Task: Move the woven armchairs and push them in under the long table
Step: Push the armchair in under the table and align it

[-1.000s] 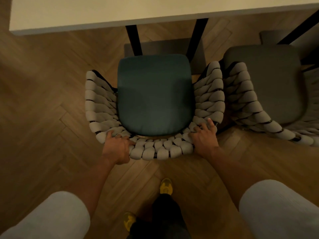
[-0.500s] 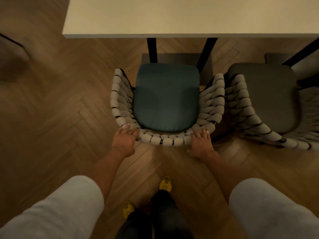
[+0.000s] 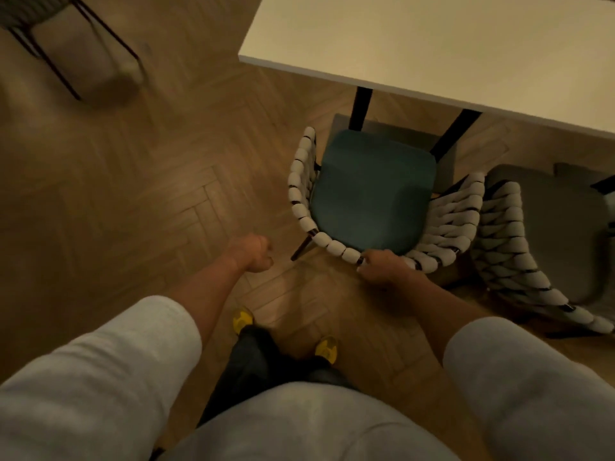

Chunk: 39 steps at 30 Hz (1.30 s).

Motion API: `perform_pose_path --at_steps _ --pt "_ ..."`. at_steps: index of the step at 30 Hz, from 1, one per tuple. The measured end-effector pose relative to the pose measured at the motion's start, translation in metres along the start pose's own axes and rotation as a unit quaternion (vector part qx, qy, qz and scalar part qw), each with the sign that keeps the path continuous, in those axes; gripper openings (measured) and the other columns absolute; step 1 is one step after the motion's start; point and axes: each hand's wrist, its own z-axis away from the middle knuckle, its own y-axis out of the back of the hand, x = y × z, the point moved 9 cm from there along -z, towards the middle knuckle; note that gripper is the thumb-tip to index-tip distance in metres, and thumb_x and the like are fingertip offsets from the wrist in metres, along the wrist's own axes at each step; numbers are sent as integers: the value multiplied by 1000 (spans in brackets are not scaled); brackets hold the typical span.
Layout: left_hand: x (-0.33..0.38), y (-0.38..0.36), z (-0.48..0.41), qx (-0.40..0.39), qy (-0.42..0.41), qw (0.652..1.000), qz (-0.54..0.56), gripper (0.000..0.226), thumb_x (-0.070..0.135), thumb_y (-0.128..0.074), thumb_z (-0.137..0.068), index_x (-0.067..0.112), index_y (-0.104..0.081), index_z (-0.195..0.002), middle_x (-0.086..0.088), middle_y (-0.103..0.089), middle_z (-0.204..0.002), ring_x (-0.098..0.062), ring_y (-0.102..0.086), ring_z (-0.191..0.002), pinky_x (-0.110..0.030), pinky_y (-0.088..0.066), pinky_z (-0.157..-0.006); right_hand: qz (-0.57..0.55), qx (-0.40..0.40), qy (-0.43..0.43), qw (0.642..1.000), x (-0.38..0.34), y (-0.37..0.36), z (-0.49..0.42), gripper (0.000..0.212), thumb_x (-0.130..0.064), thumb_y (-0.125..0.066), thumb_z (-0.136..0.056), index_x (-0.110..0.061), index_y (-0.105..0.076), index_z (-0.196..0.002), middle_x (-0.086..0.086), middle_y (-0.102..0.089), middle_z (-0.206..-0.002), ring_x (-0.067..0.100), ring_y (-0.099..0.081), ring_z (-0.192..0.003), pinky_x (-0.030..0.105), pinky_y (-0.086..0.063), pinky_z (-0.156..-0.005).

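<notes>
Teal-seat armchair (image 3: pixel 372 194) stands at the near corner of the long table (image 3: pixel 432 44), seat front up against the black table legs (image 3: pixel 361 108). The tabletop covers none of the cushion in this view, so my read is it's not pushed in yet.

Right hand (image 3: pixel 386 271) has its fingers curled over the woven back rim, near mid-back. That looks like a one-hand hold for steering and shoving. Left hand (image 3: pixel 251 256) is off the chair, well left of it, with the fingers curled in and holding nothing.

Clearances:
- Right side is tight. The chair's arm weave is against or just beside the grey-seat armchair (image 3: pixel 549 227); can't tell whether they touch.
- The legs straddle the seat front, so a skewed push likely snags.
- Left side has open herringbone floor (image 3: pixel 149 194). Another chair (image 3: pixel 66 38) is far off, top left, blurred.
</notes>
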Motion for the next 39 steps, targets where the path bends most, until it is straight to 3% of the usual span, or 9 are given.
perform_pose_path --at_steps 4,9,14,20,22,28,31,36,39 --pt "-57 -10 9 -12 6 998 68 57 48 -53 -95 23 -51 -146 -1 -61 -139 -24 -59 -123 -38 -51 -102 52 -20 46 997 -75 -2 -13 45 -37 -54 -100 -15 -56 -139 11 -62 -132 29 -62 -116 42 -52 -101" --pt "-141 -34 21 -32 14 983 181 45 28 -54 -100 2 -58 -137 -14 -61 -138 -30 -59 -123 -38 -47 -105 84 -35 82 992 -176 -11 -33 39 -36 -51 -101 -14 -61 -131 12 -61 -132 29 -60 -115 38 -48 -96" --pt "-244 -54 46 -16 48 973 226 35 30 -55 -100 16 -66 -130 -5 -66 -131 -23 -60 -120 -33 -49 -98 90 -69 107 988 -277 -40 -51 42 -45 -50 -103 -13 -68 -125 10 -67 -126 29 -64 -112 39 -50 -99" --pt "-349 -94 65 -13 85 950 301 38 41 -60 -97 18 -68 -126 -5 -69 -125 -22 -65 -110 -37 -54 -94 70 -72 109 989 -361 -59 -74 40 -42 -57 -99 -9 -75 -112 13 -75 -112 30 -69 -103 45 -56 -93" --pt "-372 -100 69 -3 92 940 329 37 40 -62 -96 17 -68 -124 -5 -70 -121 -21 -65 -107 -33 -53 -89 79 -74 108 988 -381 -58 -85 37 -43 -59 -98 -14 -76 -110 9 -75 -111 27 -69 -104 41 -56 -93" --pt "-431 -102 60 -4 97 913 397 36 43 -64 -96 22 -71 -123 1 -70 -125 -17 -65 -111 -35 -53 -94 77 -66 109 989 -447 -31 -123 26 -36 -61 -99 -15 -74 -106 8 -73 -109 27 -67 -107 28 -47 -82" --pt "-461 -86 45 3 103 900 423 36 43 -63 -96 21 -70 -125 -2 -69 -127 -19 -64 -113 -36 -52 -96 70 -65 114 989 -482 -19 -146 22 -34 -58 -101 -17 -72 -101 9 -71 -106 28 -65 -108 29 -44 -82" --pt "-534 -38 16 26 125 891 436 36 35 -62 -99 17 -69 -129 -5 -68 -130 -22 -63 -119 -34 -50 -100 32 -81 113 990 -545 0 -197 21 -32 -57 -101 -20 -73 -106 2 -70 -102 20 -66 -101 26 -44 -82" --pt "-591 -11 3 33 143 894 424 36 39 -61 -98 22 -68 -130 -1 -68 -131 -19 -63 -119 -35 -51 -100 36 -82 126 988 -593 18 -234 29 -33 -58 -102 -18 -70 -123 6 -71 -115 23 -66 -109 27 -47 -86"
